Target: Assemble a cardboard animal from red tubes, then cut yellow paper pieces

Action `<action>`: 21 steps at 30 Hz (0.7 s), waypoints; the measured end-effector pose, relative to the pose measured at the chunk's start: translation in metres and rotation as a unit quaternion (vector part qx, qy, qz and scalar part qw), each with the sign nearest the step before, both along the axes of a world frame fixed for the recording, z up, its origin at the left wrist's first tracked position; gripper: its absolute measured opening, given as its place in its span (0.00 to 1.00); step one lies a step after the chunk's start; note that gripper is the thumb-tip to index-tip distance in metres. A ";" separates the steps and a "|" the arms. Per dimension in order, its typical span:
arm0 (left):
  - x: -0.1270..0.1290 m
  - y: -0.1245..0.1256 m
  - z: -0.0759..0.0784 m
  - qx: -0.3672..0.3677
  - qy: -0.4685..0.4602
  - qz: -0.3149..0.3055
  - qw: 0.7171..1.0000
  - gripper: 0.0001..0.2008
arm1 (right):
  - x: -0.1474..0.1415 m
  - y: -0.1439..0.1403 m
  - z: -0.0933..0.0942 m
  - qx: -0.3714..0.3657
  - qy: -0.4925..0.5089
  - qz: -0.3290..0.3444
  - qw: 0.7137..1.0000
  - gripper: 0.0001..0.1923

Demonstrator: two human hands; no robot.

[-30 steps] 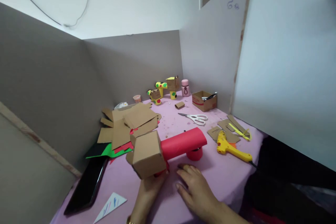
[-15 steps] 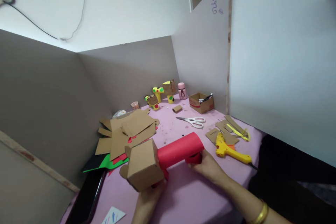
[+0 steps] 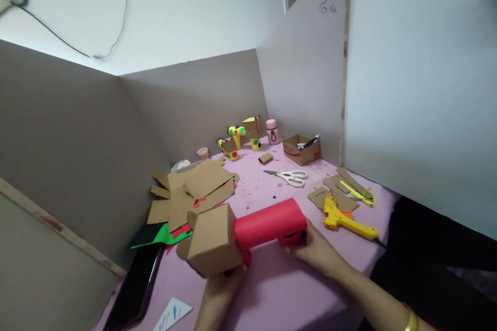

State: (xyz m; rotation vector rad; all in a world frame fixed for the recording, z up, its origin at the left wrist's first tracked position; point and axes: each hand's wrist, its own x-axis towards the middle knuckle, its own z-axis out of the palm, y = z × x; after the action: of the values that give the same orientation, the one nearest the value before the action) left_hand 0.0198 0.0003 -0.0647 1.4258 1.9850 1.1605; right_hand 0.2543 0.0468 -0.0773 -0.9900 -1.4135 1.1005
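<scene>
A cardboard animal figure hangs between my hands above the near part of the table. Its head is a brown cardboard box [image 3: 213, 242] with rounded ears, joined to a red paper tube body [image 3: 269, 222]. Short red tubes stick out below as legs. My left hand [image 3: 227, 285] grips the red leg under the box, its fingers partly hidden. With my right hand [image 3: 310, 248] I hold the red leg [image 3: 292, 238] at the body's far right end. A yellow glue gun [image 3: 347, 220] lies to the right of my right hand.
White-handled scissors [image 3: 289, 177] lie mid-table. Cardboard sheets [image 3: 202, 181] pile up at left, beside a black tablet [image 3: 134, 287]. Yellow spotted figures [image 3: 236, 132], a pink bottle [image 3: 273, 132] and a small box [image 3: 301, 152] stand at the back. Partitions enclose the table.
The whole scene has shifted slightly right in view. Both hands keep hold of the figure, which tilts and moves only a little.
</scene>
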 end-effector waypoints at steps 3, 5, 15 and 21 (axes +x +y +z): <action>0.001 -0.001 0.001 -0.016 0.000 -0.007 1.000 0.20 | 0.000 0.000 -0.001 -0.002 0.004 0.001 1.000 0.24; 0.000 0.000 0.002 -0.027 0.000 -0.013 1.000 0.22 | 0.000 0.001 -0.002 -0.004 0.009 0.003 1.000 0.24; 0.000 -0.003 0.011 -0.014 -0.031 -0.017 0.999 0.21 | -0.003 0.001 0.015 -0.017 0.057 0.063 0.996 0.23; 0.005 -0.011 0.001 -0.021 -0.024 -0.011 0.999 0.27 | 0.002 -0.006 0.012 -0.026 0.057 0.056 0.996 0.23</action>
State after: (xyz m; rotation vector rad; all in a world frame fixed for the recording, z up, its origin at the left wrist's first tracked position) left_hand 0.0245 -0.0104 -0.0637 1.3822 1.9444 1.1267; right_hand 0.2565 0.0411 -0.0648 -0.8788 -1.3667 1.2628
